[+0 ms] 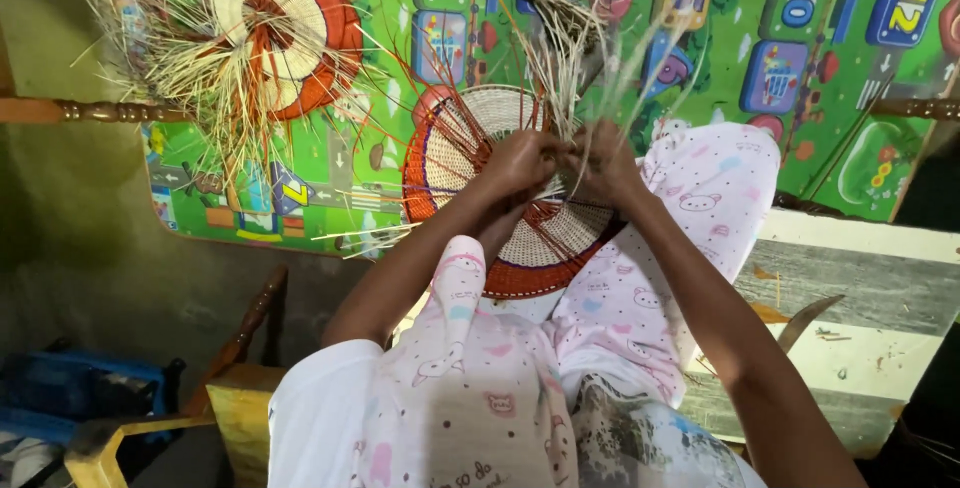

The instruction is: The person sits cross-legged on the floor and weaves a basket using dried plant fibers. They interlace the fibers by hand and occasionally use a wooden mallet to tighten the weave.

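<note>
From the head camera, looking straight down over the lap, a round woven mat [470,148] of cream fibre with an orange-red border rests tilted across the person's knees, its face turned up toward the camera and its far rim leaning away onto the colourful play mat [800,78]. The disc is seen as an oval whose long axis runs from upper left to lower right. The left hand [520,160] and right hand [605,163] meet just above the disc's centre, touching one another, both pinched shut on a bundle of pale straw strands [560,58]. That bundle stands nearly upright in the frame, its long axis running away from the person toward the top edge, where it is gathered into a tied sheaf; loose ends fan out to the right. A second woven disc [285,18], also cream and orange with unfinished straw splaying around it, lies well apart at upper left on the play mat. A knife [805,320] lies on the painted board at right.
</note>
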